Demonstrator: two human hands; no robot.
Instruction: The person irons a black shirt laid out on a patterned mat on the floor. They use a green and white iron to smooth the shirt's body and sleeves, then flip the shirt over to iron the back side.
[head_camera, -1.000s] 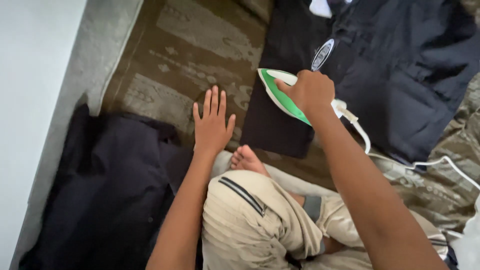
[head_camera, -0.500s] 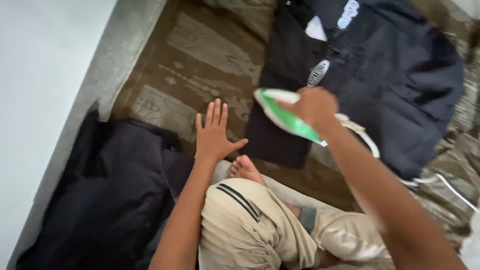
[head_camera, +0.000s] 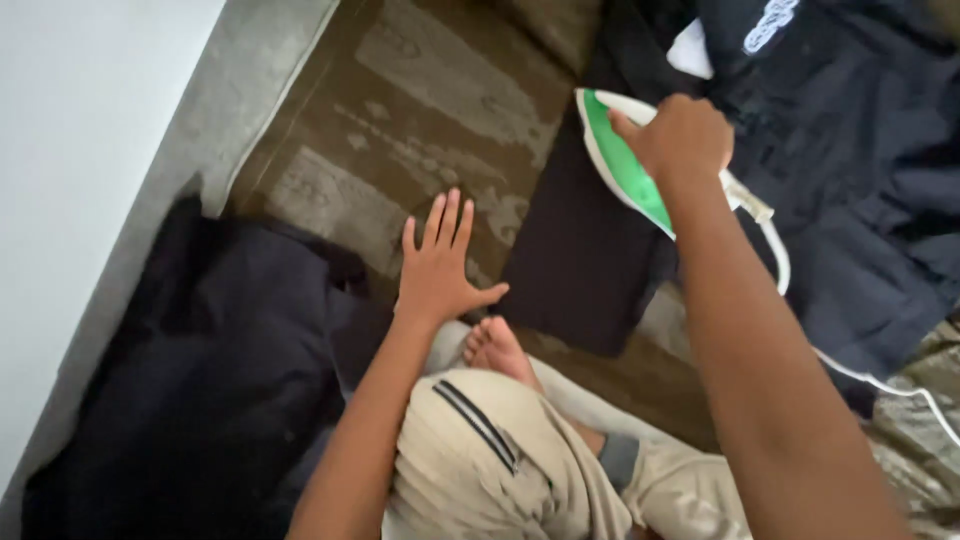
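Observation:
My right hand (head_camera: 680, 138) grips the handle of a green and white clothes iron (head_camera: 618, 160), which rests on a dark navy garment (head_camera: 850, 190) spread over a brown patterned rug (head_camera: 420, 110). The iron sits on the garment's black sleeve or panel (head_camera: 585, 270). My left hand (head_camera: 440, 265) lies flat on the rug with fingers spread, holding nothing, just left of that panel and next to my bare foot (head_camera: 497, 350).
A crumpled dark garment (head_camera: 200, 380) lies at the lower left beside a white wall (head_camera: 70, 150). The iron's white cord (head_camera: 790, 270) trails right. My bent legs in beige trousers (head_camera: 500, 460) fill the bottom middle.
The view has shifted, so the garment sits higher and farther right in frame. My right hand keeps the iron on the dark panel; my left hand stays flat on the rug.

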